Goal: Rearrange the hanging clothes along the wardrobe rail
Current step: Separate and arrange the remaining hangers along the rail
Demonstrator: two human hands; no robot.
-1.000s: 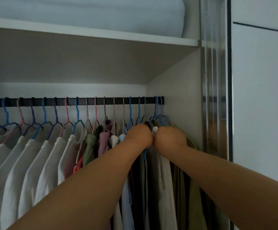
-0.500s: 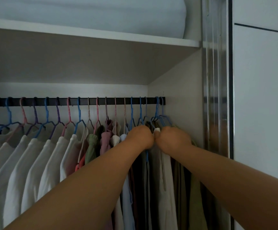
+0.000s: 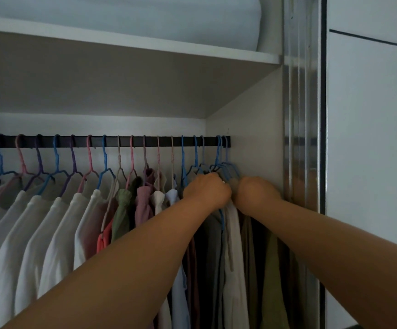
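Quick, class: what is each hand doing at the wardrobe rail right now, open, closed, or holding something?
Left hand: fingers curled, gripping the clothes at the hangers by the rail's right end.
Right hand: curled into the same bunch; what it grips cannot be told.

Across the middle of the frame runs a matt black rail (image 3: pixel 97 141), likely metal, carrying thin hangers (image 3: pixel 104 160) with a dull, rubbery-looking coating in blue, pink, purple and beige. The shirts (image 3: pixel 38 229) at lower left are soft, matt white cloth, and the garments (image 3: pixel 234 245) at lower centre and right look like thin woven cloth in olive, beige, brown and dark tones. The shelf (image 3: pixel 145 45) and side wall (image 3: pixel 252 129) are smooth, matt white board, a smooth pale bundle (image 3: pixel 145 17) that looks like bedding lies at the top, and the door frame strip (image 3: pixel 299 115) at right is glossy, reflective metal.
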